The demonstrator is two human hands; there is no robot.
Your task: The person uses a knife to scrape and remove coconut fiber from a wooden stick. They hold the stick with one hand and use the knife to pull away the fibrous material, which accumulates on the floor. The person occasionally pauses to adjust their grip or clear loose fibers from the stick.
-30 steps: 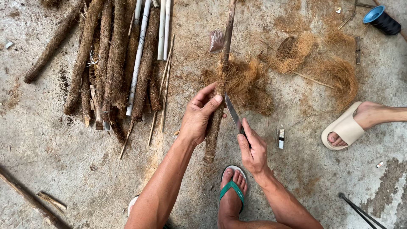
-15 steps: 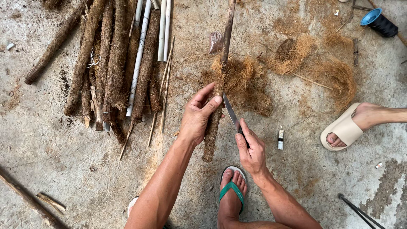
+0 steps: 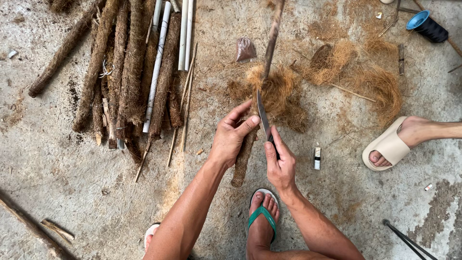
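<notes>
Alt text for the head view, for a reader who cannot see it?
A left hand grips a fibrous stick while the right hand holds a knife against it, above a concrete floor. Loose fibre lies right, a stick pile left.

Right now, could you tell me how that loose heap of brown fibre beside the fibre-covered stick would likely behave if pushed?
The fibre heap looks wispy and tangled, so probably very light. Pushed, it would likely compress and drag as a clump rather than roll. Stray strands lie about the concrete floor, so it probably sheds.
</notes>
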